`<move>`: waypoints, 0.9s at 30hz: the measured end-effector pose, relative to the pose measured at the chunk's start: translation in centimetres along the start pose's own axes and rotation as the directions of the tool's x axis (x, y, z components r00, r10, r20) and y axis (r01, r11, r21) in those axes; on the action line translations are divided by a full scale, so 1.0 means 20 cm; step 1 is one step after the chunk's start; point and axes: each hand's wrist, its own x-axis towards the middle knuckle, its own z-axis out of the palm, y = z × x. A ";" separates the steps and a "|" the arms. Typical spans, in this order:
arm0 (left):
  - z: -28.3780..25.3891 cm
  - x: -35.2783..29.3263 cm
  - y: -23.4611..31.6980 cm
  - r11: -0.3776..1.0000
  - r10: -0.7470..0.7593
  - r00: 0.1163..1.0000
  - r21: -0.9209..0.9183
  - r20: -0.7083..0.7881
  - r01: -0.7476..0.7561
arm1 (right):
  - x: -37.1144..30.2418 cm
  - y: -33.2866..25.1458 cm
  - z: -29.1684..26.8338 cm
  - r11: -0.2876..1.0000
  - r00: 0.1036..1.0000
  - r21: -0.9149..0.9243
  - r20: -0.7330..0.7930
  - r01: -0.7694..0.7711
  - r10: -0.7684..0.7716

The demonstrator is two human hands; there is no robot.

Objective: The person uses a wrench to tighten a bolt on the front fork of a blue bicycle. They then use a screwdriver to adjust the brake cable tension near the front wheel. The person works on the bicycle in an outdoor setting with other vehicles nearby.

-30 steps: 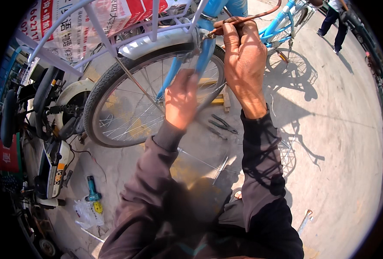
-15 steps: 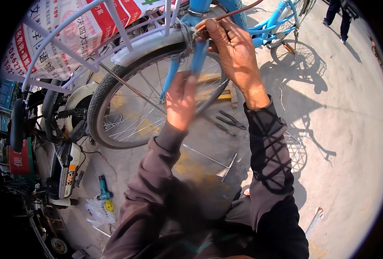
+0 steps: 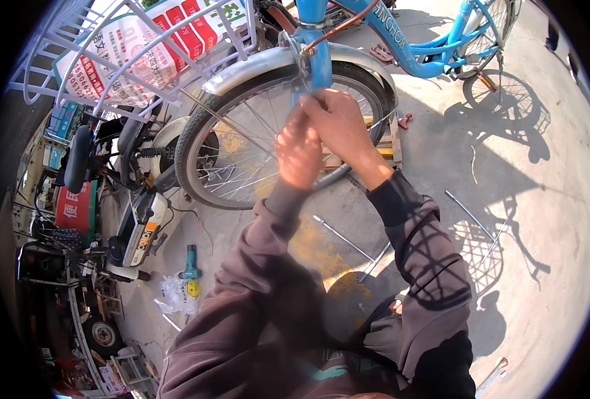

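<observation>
My left hand point(image 3: 299, 151) and my right hand point(image 3: 345, 126) meet in front of the blue fork point(image 3: 320, 66) of a bicycle. Fingers of both are closed and pressed together at the tips; whatever lies between them is too small or hidden to make out. Just above them sits the metal rim brake point(image 3: 301, 56), with a reddish-brown cable point(image 3: 343, 28) curving away to the upper right. A silver mudguard point(image 3: 255, 68) arches over the spoked front wheel point(image 3: 182, 149), which stands behind my hands.
A white wire basket point(image 3: 94, 100) holding a printed sheet overhangs the wheel at left. On the ground lie a teal power tool point(image 3: 190, 264), a plastic bag point(image 3: 175, 296) and T-shaped metal wrenches point(image 3: 343, 238). A white-and-black scooter point(image 3: 145, 229) stands at left.
My right hand has left the brake and come down to the left hand, so their fingertips now meet. The view has shifted, with the bicycle further right.
</observation>
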 end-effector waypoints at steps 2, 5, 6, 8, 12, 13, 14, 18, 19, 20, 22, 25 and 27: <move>-0.07 0.02 0.03 0.993 -0.114 0.984 -0.028 0.136 0.119 | 0.02 0.04 -0.01 0.998 0.999 0.056 -0.028 0.033 -0.031; -0.17 0.05 0.02 0.951 -0.279 0.955 -0.108 0.101 0.289 | -0.04 0.08 -0.01 0.977 0.978 -0.057 -0.014 0.205 -0.206; -0.16 0.09 0.00 0.947 -0.261 0.965 -0.184 0.033 0.263 | -0.03 0.09 -0.03 0.995 0.997 0.054 -0.006 0.083 -0.083; -0.14 0.15 0.00 0.922 -0.294 0.955 -0.256 0.033 0.292 | -0.04 0.04 -0.04 0.997 0.997 -0.038 0.028 0.070 -0.069; -0.02 0.21 -0.07 0.815 -0.248 0.965 -0.518 0.090 0.258 | -0.08 0.00 -0.07 0.977 0.991 -0.186 0.094 0.107 -0.091; 0.03 0.22 -0.09 0.820 -0.214 0.977 -0.538 0.028 0.195 | -0.09 -0.01 -0.10 0.972 0.989 -0.215 0.128 0.099 -0.072; 0.05 0.23 -0.12 0.823 -0.179 0.983 -0.553 -0.035 0.130 | -0.09 -0.03 -0.12 0.984 0.988 -0.171 0.155 0.054 -0.027; 0.07 0.31 -0.18 0.764 -0.193 0.980 -0.619 0.051 0.183 | -0.06 -0.03 -0.18 0.993 0.971 -0.115 0.234 -0.015 0.042; 0.04 0.32 -0.18 0.721 -0.174 0.977 -0.659 0.126 0.214 | -0.05 -0.01 -0.18 0.992 0.967 -0.129 0.252 -0.006 0.039; 0.04 0.34 -0.22 0.694 -0.094 0.987 -0.702 0.133 0.161 | -0.05 -0.04 -0.19 0.995 0.956 -0.096 0.287 -0.029 0.056; 0.05 0.34 -0.22 0.760 -0.023 0.996 -0.646 0.088 0.074 | -0.04 -0.05 -0.23 0.987 0.941 -0.157 0.329 -0.032 0.083; 0.08 0.31 -0.18 0.672 -0.118 0.990 -0.727 0.082 0.140 | -0.03 -0.07 -0.26 0.972 0.906 -0.189 0.371 -0.143 0.205; 0.09 0.32 -0.22 0.660 -0.070 0.993 -0.742 0.096 0.118 | -0.03 -0.09 -0.27 0.962 0.874 -0.151 0.405 -0.226 0.269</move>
